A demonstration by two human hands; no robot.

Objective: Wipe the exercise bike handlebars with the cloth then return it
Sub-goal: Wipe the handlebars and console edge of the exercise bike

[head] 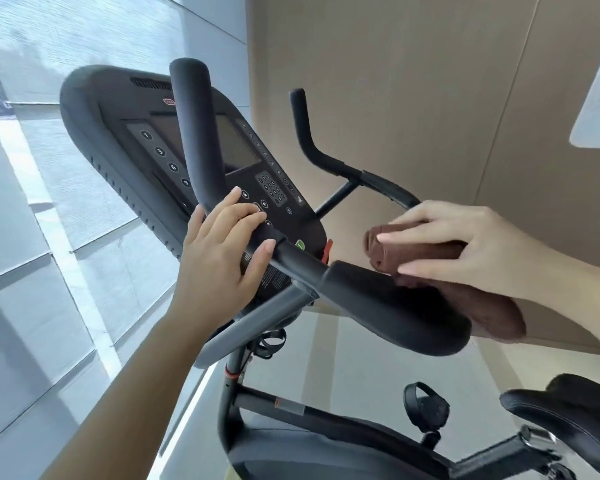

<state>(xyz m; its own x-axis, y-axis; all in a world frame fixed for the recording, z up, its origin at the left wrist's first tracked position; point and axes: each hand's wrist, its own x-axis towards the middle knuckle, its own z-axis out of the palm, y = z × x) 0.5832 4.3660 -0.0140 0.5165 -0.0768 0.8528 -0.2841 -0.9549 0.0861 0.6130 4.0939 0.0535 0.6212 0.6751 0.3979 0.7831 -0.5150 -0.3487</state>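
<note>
The exercise bike's black handlebars [374,299] fill the middle of the head view, with one upright horn [194,133] at the left and a second one [305,133] farther back. My left hand [222,258] rests on the bend at the foot of the near horn, fingers curled over the bar. My right hand [465,247] holds a folded brown cloth [426,258] against the right side of the padded handlebar section. Part of the cloth hangs down behind the pad [492,317].
The bike's console [136,150] with keypad and screen stands behind the bars. The black saddle [568,410] is at lower right and a pedal [426,407] below. Brown wall panels rise to the right, glass wall panels to the left.
</note>
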